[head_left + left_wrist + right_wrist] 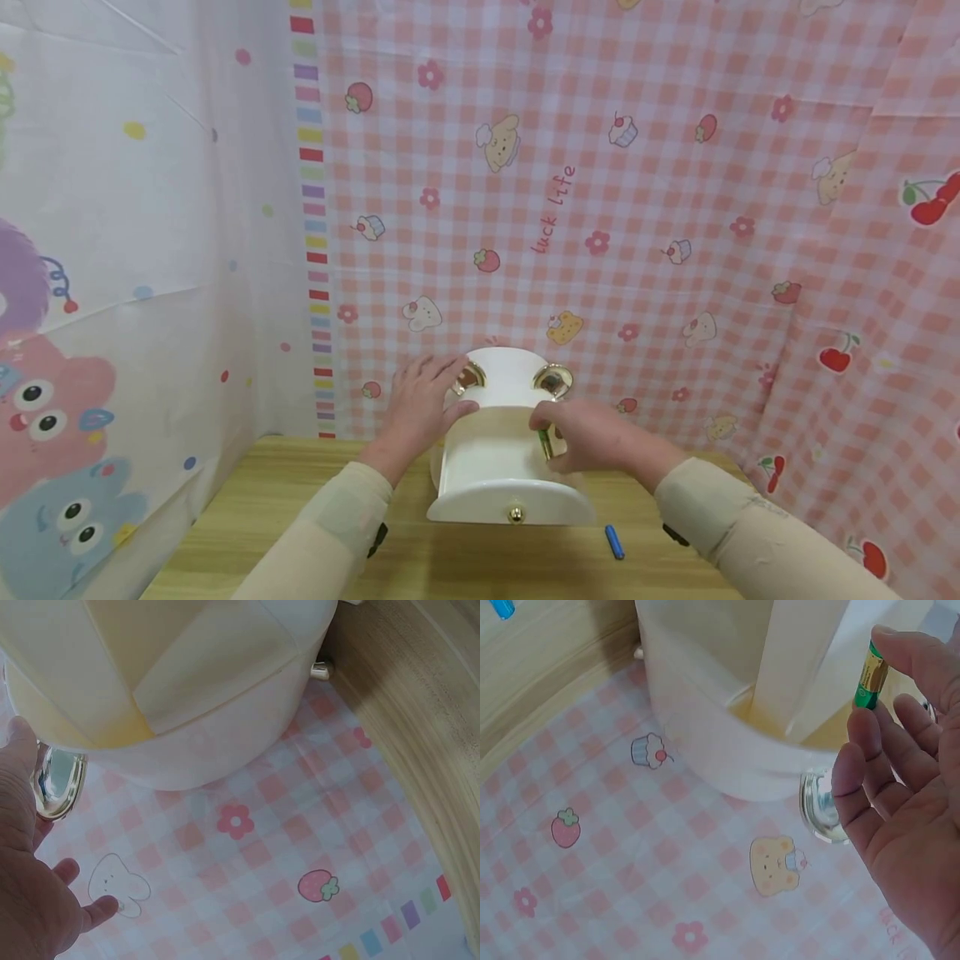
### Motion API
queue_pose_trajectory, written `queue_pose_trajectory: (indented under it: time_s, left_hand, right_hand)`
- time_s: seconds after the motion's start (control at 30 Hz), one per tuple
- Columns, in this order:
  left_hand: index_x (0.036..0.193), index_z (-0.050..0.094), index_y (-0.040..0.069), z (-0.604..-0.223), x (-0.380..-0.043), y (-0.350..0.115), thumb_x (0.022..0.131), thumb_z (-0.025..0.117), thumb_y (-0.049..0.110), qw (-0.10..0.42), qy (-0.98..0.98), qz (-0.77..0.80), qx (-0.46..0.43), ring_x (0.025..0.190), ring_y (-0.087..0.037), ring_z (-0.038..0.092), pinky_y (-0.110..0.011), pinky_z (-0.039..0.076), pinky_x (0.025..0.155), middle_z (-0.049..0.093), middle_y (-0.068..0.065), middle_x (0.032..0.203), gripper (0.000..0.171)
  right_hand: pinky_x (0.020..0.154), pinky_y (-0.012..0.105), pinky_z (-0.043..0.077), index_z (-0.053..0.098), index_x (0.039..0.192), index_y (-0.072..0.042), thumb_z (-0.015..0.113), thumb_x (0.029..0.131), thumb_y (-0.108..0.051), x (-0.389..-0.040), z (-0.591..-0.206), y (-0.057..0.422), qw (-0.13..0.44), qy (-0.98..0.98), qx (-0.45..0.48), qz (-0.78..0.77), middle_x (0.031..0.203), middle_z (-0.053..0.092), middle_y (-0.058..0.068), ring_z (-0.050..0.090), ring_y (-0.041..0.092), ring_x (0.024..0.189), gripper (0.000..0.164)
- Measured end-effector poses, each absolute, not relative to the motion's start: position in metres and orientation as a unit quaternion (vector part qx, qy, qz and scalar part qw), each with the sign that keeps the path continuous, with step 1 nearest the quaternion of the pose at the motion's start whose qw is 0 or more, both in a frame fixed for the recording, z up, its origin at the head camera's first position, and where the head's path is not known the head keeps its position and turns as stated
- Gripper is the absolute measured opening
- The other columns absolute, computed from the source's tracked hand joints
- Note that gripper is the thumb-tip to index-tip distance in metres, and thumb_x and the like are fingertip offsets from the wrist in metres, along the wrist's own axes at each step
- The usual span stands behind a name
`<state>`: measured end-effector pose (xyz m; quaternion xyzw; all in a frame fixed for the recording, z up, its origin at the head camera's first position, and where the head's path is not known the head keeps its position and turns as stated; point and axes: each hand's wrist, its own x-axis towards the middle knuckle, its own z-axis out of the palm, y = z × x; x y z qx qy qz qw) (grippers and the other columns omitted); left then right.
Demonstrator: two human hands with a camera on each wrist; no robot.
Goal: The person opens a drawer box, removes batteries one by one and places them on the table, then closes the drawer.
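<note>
A white rounded box (510, 375) with two gold-rimmed ears and a front panel (480, 502) bearing a gold knob stands on the table. My right hand (588, 433) pinches a small green-and-gold battery (871, 677) between thumb and fingertips, over the box's right side. In the right wrist view the battery is held roughly upright. My left hand (422, 396) rests at the box's left side by the left gold-rimmed ear (61, 780), its fingers extended and loosely spread. Whether it presses on the ear is hard to tell.
A blue cylinder (614, 542), like a battery, lies on the wooden table (300, 500) right of the box's front. A pink checked cloth (637, 192) hangs close behind the box, and a white printed cloth (150, 250) hangs on the left.
</note>
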<state>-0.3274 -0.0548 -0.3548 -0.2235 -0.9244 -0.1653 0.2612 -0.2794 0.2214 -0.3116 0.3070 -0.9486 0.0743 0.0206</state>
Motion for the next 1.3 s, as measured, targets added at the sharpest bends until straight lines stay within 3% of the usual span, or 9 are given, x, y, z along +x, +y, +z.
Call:
queue_pose_trajectory:
  time_s: [0.47,0.83,1.17,1.3]
  left_hand:
    - [0.159,0.053,0.018,-0.355,-0.328,-0.057,0.097,0.073,0.054,0.267,-0.925,-0.154,-0.220,0.151,-0.043,0.044,-0.071,0.027,0.127,0.057,-0.009,0.159,0.074]
    - [0.159,0.052,0.018,-0.353,-0.326,-0.056,0.097,0.072,0.055,0.268,-0.924,-0.152,-0.224,0.151,-0.042,0.045,-0.071,0.027,0.127,0.057,-0.007,0.159,0.075]
    - [0.161,0.050,0.019,-0.354,-0.327,-0.057,0.098,0.070,0.056,0.258,-0.928,-0.151,-0.223,0.153,-0.041,0.043,-0.071,0.025,0.128,0.056,-0.008,0.160,0.075]
    - [0.161,0.050,0.019,-0.354,-0.327,-0.057,0.098,0.070,0.056,0.257,-0.928,-0.150,-0.223,0.153,-0.042,0.043,-0.071,0.024,0.129,0.056,-0.008,0.161,0.075]
  right_hand:
    - [0.092,0.043,0.064,0.069,0.128,-0.016,0.093,0.083,-0.018,-0.278,-0.298,0.242,0.080,-0.958,0.261,0.087,0.126,0.076,0.001,0.073,0.024,0.113,0.051]
    - [0.101,0.051,0.062,0.065,0.138,-0.010,0.091,0.082,-0.015,-0.283,-0.296,0.263,0.116,-0.955,0.245,0.117,0.128,0.077,0.005,0.071,0.032,0.122,0.063]
    - [0.087,0.040,0.066,0.061,0.141,-0.003,0.088,0.084,-0.008,-0.286,-0.297,0.295,0.117,-0.958,0.207,0.163,0.132,0.074,0.015,0.076,0.033,0.110,0.063]
    - [0.091,0.043,0.066,0.061,0.140,0.001,0.087,0.084,-0.006,-0.288,-0.300,0.308,0.115,-0.958,0.199,0.172,0.130,0.074,0.018,0.076,0.034,0.110,0.062]
